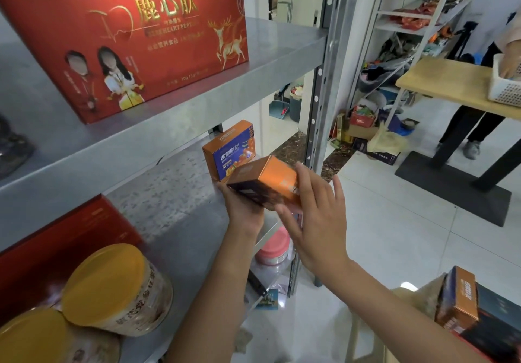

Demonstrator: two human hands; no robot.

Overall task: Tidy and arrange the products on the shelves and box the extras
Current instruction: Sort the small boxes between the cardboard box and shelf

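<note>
The orange box (265, 185) is held tilted in the air, just over the front edge of the grey metal middle shelf (174, 199).

- The left hand (242, 210) grips it from below; most of its fingers are hidden behind the box.
- The right hand (315, 219) lies against the box's right end, with its fingers nearly straight and spread and its thumb at the lower edge.
- At 11 o'clock, just behind, an orange-and-blue box (229, 151) stands upright on the same shelf. "NFC" can be read on its front.
- At 10 o'clock, on the upper shelf (197, 103), stands a red gift box (127, 38) marked "鹿心肽" and "HEART PEP…".
- At 8 o'clock are the yellow-lidded jars (112, 286).
- At 6 o'clock, one level down, is a pink-lidded jar (273, 247).
- At 2 o'clock, across the white tiled floor (408, 235), a wooden table (439, 80) bears a white basket (504, 89).
</note>
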